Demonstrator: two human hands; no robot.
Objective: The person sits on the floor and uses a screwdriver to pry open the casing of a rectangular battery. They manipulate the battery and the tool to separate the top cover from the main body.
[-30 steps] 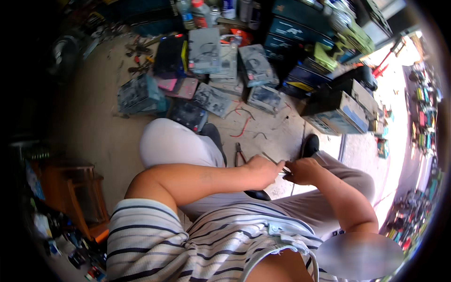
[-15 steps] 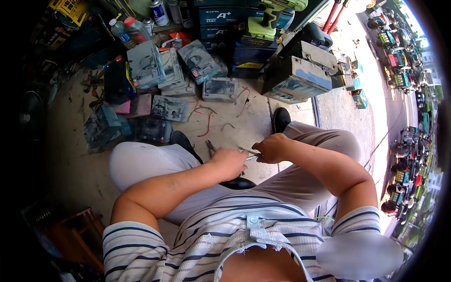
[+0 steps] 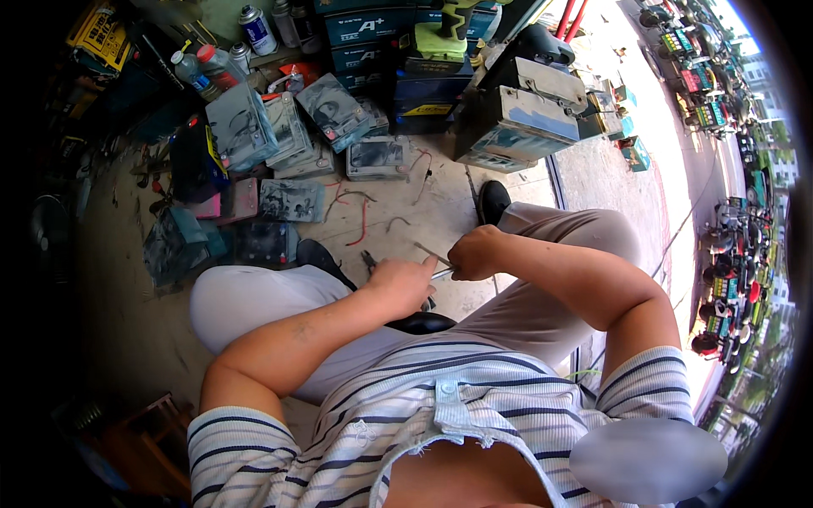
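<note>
Head view, thin strip [image 3: 431, 254], in right hand [image 3: 475, 254]

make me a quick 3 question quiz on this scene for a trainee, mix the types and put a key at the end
1. True or false: the right hand is holding a slim grey piece.

2. Two plastic bottles stand side by side at the upper left. What colour is the cap on the right one?
a) green
b) red
c) yellow

3. Fill in: the pliers on the floor are nearer the ___ hand.

Key:
1. True
2. b
3. left
</note>
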